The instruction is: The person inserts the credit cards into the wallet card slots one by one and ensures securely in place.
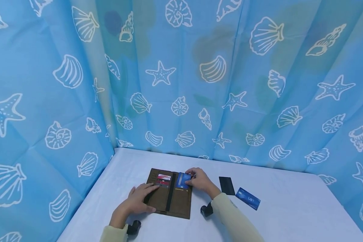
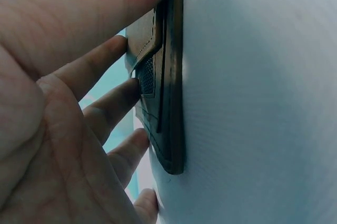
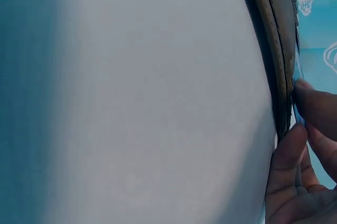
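Observation:
A brown wallet (image 1: 181, 205) lies unfolded on the white table, a dark strap running down its middle. My left hand (image 1: 139, 199) rests on its left side with spread, fairly straight fingers; in the left wrist view the fingertips (image 2: 138, 87) touch the wallet's edge. Red and white cards (image 1: 164, 177) sit in the left-hand slots. With my right hand (image 1: 199, 180) I pinch a blue card (image 1: 181, 180) by its right edge, over the upper slots of the right side. In the right wrist view, thumb and fingers (image 3: 316, 108) meet at the card beside the wallet's edge.
To the right of the wallet lie a black card (image 1: 227, 186) and a blue card marked VIP (image 1: 248, 198), their corners close together. Dark wrist cameras (image 1: 206, 210) sit at both sleeves. A blue shell-print curtain (image 1: 181, 84) rises behind and beside the white table (image 1: 278, 188).

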Available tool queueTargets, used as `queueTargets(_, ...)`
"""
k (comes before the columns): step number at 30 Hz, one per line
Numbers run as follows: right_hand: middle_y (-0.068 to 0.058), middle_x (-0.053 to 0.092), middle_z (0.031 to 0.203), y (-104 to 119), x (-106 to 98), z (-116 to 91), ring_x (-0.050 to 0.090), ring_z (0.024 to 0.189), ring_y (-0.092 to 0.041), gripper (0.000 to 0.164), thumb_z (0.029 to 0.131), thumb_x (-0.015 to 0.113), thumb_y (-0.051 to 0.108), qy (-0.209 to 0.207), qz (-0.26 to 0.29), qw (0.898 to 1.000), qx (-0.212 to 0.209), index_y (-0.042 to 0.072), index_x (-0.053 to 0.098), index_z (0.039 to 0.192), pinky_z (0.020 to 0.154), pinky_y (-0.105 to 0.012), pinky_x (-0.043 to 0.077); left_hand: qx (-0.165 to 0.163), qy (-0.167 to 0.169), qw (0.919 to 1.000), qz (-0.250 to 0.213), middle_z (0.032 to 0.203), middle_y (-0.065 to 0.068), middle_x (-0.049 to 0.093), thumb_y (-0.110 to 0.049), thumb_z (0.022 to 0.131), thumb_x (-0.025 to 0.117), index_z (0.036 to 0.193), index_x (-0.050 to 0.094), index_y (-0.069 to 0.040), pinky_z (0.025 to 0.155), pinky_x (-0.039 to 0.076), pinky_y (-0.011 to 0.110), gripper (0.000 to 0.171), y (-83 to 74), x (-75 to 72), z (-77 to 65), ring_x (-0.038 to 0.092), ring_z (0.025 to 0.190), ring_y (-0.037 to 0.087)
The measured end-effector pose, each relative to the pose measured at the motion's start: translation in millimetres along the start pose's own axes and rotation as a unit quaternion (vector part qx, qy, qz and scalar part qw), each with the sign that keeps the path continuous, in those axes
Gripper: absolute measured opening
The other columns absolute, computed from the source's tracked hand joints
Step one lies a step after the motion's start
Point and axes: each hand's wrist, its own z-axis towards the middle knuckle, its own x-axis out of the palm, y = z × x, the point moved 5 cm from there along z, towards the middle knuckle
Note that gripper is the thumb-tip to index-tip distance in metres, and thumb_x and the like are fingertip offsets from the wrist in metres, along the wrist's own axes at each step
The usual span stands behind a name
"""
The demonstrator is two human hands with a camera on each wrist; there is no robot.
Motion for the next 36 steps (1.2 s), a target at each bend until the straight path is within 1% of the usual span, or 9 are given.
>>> queueTargets(3, -0.007, 0.057, 0.109, -1.3, 0.9, 0.2, 0.053, 0.098, -0.022, 0.032, 0.087, 0.074, 0.013, 0.013, 0.002, 1.000, 0.000, 0.014, 0.068, 0.117, 0.089, -0.041, 0.050, -0.002, -0.001, 1.0000, 0.000, 0.153, 0.014, 0.042, -0.029, 0.075, 0.086, 0.146, 0.049, -0.023, 0.118, 0.009, 0.070, 0.080, 0.6, 1.0, -0.1, 0.028, 0.146, 0.041)
queueTargets(8, -0.008, 0.057, 0.111, -1.5, 1.9, -0.3, 0.052, 0.100, -0.023, 0.031, 0.087, 0.073, 0.010, 0.021, 0.011, 1.000, -0.004, 0.012, 0.068, 0.117, 0.090, -0.042, 0.050, 0.001, -0.004, 1.0000, -0.002, 0.152, 0.014, 0.043, -0.028, 0.074, 0.087, 0.145, 0.050, -0.022, 0.118, 0.009, 0.070, 0.081, 0.5, 0.7, -1.2, 0.030, 0.145, 0.040)
queueTargets(17, -0.005, 0.060, 0.099, 1.8, 3.5, -0.9, 0.053, 0.091, -0.020, 0.023, 0.089, 0.068, 0.003, 0.046, 0.014, 0.999, -0.022, 0.011, 0.071, 0.110, 0.084, -0.037, 0.049, 0.001, -0.006, 1.0000, -0.003, 0.152, 0.014, 0.043, -0.028, 0.073, 0.087, 0.145, 0.050, -0.022, 0.118, 0.008, 0.070, 0.081, 0.5, 0.4, -1.2, 0.031, 0.144, 0.040)
queueTargets(20, -0.003, 0.060, 0.097, -1.1, 5.1, 0.5, 0.054, 0.090, -0.019, 0.019, 0.090, 0.067, 0.007, 0.046, 0.020, 0.999, -0.019, 0.012, 0.071, 0.108, 0.083, -0.035, 0.049, 0.002, -0.006, 1.0000, -0.004, 0.152, 0.014, 0.043, -0.028, 0.073, 0.088, 0.145, 0.050, -0.022, 0.118, 0.008, 0.071, 0.081, 0.9, 0.3, -1.0, 0.031, 0.144, 0.040)
queueTargets(23, -0.002, 0.060, 0.094, -3.4, 6.7, 0.9, 0.054, 0.089, -0.018, 0.016, 0.091, 0.069, 0.015, 0.050, 0.028, 0.998, -0.017, 0.014, 0.072, 0.106, 0.079, -0.032, 0.047, 0.005, -0.005, 1.0000, -0.003, 0.152, 0.014, 0.043, -0.029, 0.073, 0.087, 0.145, 0.050, -0.022, 0.117, 0.008, 0.071, 0.081, 1.5, 1.8, -0.7, 0.031, 0.144, 0.041)
queueTargets(25, -0.001, 0.061, 0.092, -3.2, 7.6, 0.3, 0.054, 0.087, -0.018, 0.017, 0.089, 0.072, 0.022, 0.057, 0.031, 0.998, -0.020, 0.015, 0.072, 0.105, 0.076, -0.031, 0.046, 0.006, -0.006, 1.0000, -0.002, 0.153, 0.014, 0.043, -0.029, 0.073, 0.087, 0.145, 0.050, -0.022, 0.117, 0.008, 0.071, 0.081, 1.7, 2.6, -0.7, 0.031, 0.145, 0.041)
queueTargets(28, -0.002, 0.061, 0.093, -1.0, 8.0, -2.1, 0.053, 0.088, -0.019, 0.025, 0.085, 0.077, 0.029, 0.069, 0.030, 0.997, -0.025, 0.015, 0.072, 0.105, 0.074, -0.031, 0.046, 0.006, -0.008, 1.0000, 0.000, 0.152, 0.014, 0.043, -0.028, 0.073, 0.087, 0.145, 0.050, -0.022, 0.117, 0.009, 0.071, 0.081, 1.6, 2.5, -0.5, 0.031, 0.144, 0.041)
queueTargets(31, -0.002, 0.060, 0.096, 1.2, 7.9, -4.2, 0.052, 0.089, -0.019, 0.028, 0.082, 0.080, 0.030, 0.075, 0.020, 0.996, -0.034, 0.015, 0.071, 0.105, 0.075, -0.030, 0.046, 0.004, -0.010, 0.9999, -0.001, 0.152, 0.014, 0.044, -0.028, 0.073, 0.087, 0.144, 0.051, -0.021, 0.117, 0.009, 0.071, 0.080, 0.8, 1.7, -0.6, 0.032, 0.144, 0.040)
queueTargets(36, -0.001, 0.057, 0.101, 3.3, 8.9, -6.3, 0.051, 0.092, -0.018, 0.023, 0.082, 0.081, 0.028, 0.081, 0.000, 0.995, -0.053, 0.017, 0.072, 0.100, 0.078, -0.030, 0.047, 0.005, -0.014, 0.9999, 0.000, 0.151, 0.014, 0.044, -0.028, 0.073, 0.088, 0.144, 0.051, -0.021, 0.117, 0.010, 0.071, 0.080, -1.6, 0.6, -1.2, 0.033, 0.143, 0.040)
